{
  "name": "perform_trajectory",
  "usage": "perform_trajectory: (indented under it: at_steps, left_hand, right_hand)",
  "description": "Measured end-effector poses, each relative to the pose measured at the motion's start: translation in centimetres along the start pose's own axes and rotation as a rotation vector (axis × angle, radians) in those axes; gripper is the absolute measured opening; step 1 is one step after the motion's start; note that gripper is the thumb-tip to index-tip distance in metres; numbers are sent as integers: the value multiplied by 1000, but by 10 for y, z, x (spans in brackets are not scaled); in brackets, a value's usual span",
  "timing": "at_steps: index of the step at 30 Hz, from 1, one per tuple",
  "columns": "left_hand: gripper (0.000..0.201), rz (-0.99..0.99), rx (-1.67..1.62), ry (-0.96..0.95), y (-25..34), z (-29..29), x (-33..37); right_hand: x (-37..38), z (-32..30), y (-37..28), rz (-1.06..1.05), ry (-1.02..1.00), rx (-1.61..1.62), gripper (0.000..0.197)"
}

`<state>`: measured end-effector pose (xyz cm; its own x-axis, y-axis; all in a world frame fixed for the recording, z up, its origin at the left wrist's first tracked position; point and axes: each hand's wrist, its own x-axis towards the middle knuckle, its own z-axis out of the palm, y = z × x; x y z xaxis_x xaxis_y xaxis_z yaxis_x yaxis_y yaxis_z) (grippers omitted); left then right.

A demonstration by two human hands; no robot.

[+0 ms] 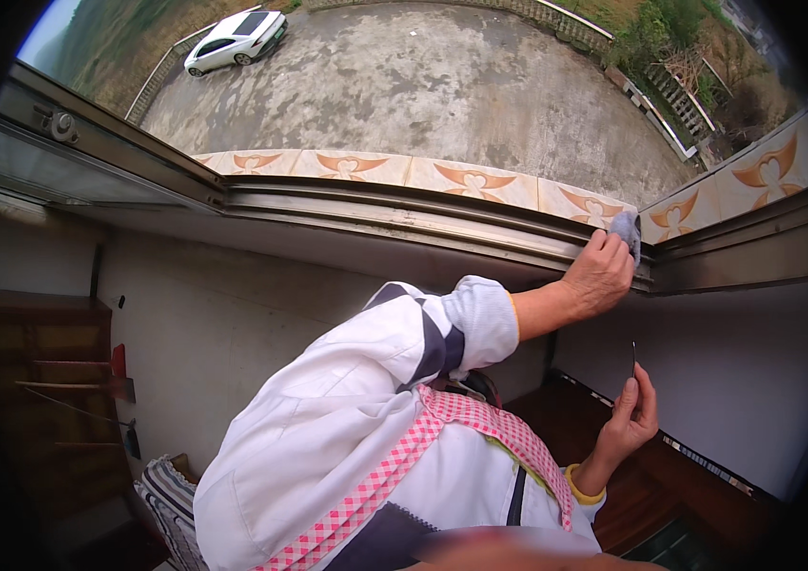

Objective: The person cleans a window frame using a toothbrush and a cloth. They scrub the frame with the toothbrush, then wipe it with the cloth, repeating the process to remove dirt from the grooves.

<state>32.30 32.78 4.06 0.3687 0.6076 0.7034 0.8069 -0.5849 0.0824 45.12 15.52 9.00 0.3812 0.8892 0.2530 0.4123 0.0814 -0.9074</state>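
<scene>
Left hand (599,276) closed on a soft grey cloth (626,231), pressed into the corner of the metal window track (404,214). Below the track, right hand (630,414) pinching a thin dark flat tool (633,355), held upright.

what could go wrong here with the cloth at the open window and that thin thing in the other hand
The left hand presses a grey cloth into the window track at the corner; it might slip over the tiled ledge to the yard below. The right hand pinches a thin dark tool upright, which could drop or poke the arm.
</scene>
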Motion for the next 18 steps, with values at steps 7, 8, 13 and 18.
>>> perform_trajectory:
  at_steps: [7, 8, 13, 18]
  left_hand:
    - [27, -607, -1084, 95, 1, -24, 15]
    - [29, -672, -1280, 92, -9, -37, 10]
    - [30, -792, -1592, 209, -56, -127, -23]
    - [36, -703, -1707, 591, -116, -241, -63]
  right_hand:
    - [5, -2, -7, -23, 7, -14, 19]
    - [7, 0, -8, -30, 5, -3, 19]
    - [17, 25, -15, -47, -95, 81, 20]
    - [27, 54, -27, -97, -211, 140, 20]
